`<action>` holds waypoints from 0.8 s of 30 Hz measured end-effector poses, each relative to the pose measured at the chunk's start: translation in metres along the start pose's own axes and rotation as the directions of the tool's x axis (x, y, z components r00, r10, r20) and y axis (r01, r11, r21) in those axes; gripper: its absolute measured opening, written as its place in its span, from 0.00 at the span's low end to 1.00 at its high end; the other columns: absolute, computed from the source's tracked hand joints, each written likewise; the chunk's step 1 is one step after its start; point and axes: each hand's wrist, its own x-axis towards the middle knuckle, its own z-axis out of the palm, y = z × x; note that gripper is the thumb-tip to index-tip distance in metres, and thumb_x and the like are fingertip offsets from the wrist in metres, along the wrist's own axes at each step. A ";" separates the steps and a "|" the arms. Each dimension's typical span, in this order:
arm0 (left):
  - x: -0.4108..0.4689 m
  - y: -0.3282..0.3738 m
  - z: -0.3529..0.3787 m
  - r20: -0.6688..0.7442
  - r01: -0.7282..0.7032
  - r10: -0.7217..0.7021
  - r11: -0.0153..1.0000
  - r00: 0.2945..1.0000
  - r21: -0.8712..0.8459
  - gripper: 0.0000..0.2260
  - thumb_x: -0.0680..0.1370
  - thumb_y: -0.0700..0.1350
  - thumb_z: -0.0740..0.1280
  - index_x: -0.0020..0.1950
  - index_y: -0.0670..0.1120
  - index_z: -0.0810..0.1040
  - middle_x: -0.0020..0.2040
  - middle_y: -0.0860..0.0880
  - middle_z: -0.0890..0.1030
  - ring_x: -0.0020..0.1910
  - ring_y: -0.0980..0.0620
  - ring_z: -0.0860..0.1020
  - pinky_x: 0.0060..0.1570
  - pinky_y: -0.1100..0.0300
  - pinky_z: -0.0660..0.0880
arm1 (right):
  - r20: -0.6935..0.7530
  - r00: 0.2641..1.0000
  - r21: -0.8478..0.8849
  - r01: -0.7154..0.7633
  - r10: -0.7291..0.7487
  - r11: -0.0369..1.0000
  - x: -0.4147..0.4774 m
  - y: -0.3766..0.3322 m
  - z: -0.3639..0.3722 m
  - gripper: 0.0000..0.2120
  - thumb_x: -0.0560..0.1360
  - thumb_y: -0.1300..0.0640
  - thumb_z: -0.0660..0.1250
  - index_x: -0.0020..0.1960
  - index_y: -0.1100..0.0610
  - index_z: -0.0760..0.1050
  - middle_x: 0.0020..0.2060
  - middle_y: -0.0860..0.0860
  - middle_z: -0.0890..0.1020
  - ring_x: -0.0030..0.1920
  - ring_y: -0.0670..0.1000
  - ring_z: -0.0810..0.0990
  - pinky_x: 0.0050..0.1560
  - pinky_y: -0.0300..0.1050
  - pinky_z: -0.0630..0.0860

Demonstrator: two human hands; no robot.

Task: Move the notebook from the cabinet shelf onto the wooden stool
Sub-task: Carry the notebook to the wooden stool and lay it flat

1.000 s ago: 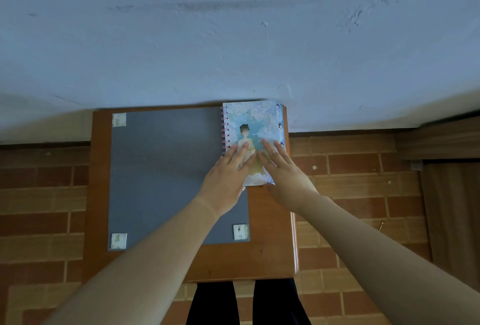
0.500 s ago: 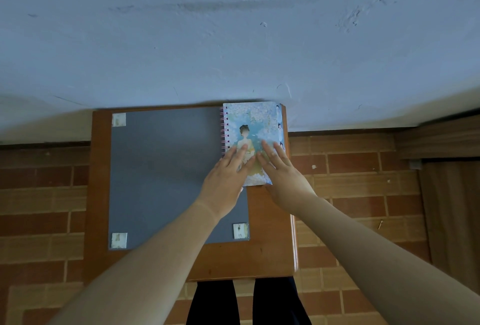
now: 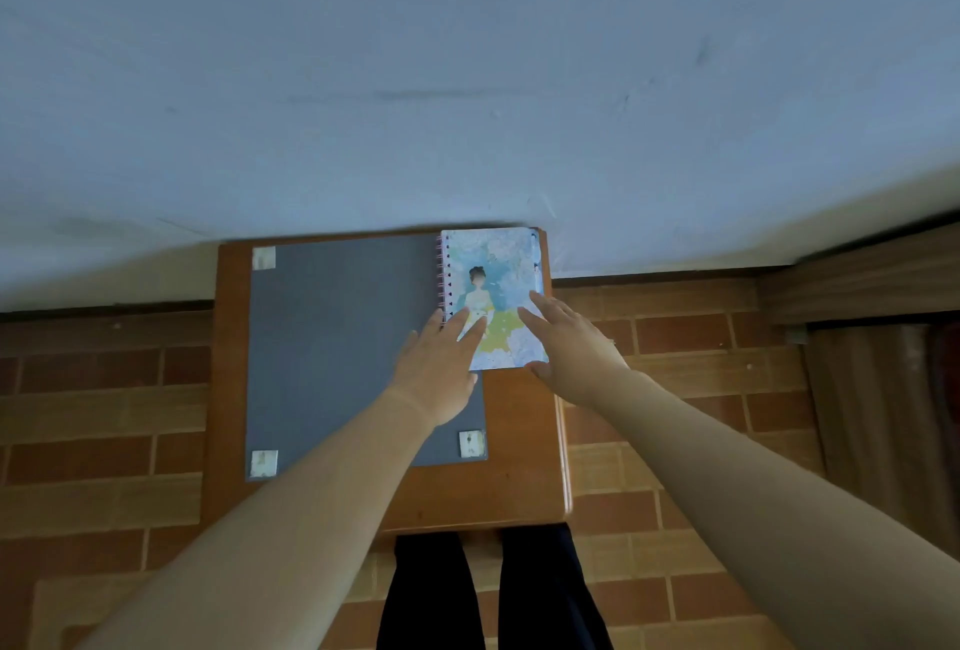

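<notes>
Left hand (image 3: 441, 368) on notebook (image 3: 501, 270), pink spiral, blue illustrated cover

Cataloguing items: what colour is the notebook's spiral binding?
Pink; spiral binding of the notebook, head view.

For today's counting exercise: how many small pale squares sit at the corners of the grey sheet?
3 pale squares: one at the far-left corner of the grey sheet, one near-left, one near-right. A fourth may lie hidden under the notebook.
</notes>
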 end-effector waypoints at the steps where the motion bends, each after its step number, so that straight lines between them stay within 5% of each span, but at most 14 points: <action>1: -0.007 0.001 -0.008 -0.014 -0.002 0.002 1.000 1.000 0.011 0.29 0.80 0.49 0.57 0.75 0.52 0.45 0.77 0.49 0.48 0.75 0.45 0.46 0.71 0.45 0.55 | -0.010 1.000 0.007 -0.001 0.002 1.000 -0.007 -0.002 -0.011 0.32 0.76 0.51 0.63 0.74 0.53 0.51 0.76 0.52 0.50 0.74 0.52 0.51 0.71 0.50 0.56; 14: -0.126 0.045 -0.162 -0.286 -0.052 0.073 0.995 0.955 0.080 0.27 0.79 0.53 0.56 0.75 0.49 0.52 0.76 0.47 0.54 0.75 0.44 0.51 0.69 0.47 0.60 | -0.140 0.990 0.139 0.031 -0.012 0.990 -0.126 -0.053 -0.157 0.27 0.75 0.49 0.64 0.71 0.52 0.60 0.71 0.51 0.64 0.69 0.53 0.65 0.67 0.50 0.65; 24: -0.224 0.104 -0.243 -0.557 -0.127 0.108 0.992 0.823 0.004 0.23 0.79 0.53 0.57 0.73 0.49 0.61 0.72 0.47 0.64 0.72 0.48 0.61 0.67 0.46 0.62 | -0.402 0.897 0.050 0.219 -0.181 0.974 -0.218 -0.080 -0.262 0.26 0.75 0.48 0.63 0.70 0.53 0.63 0.68 0.50 0.68 0.67 0.51 0.67 0.65 0.42 0.62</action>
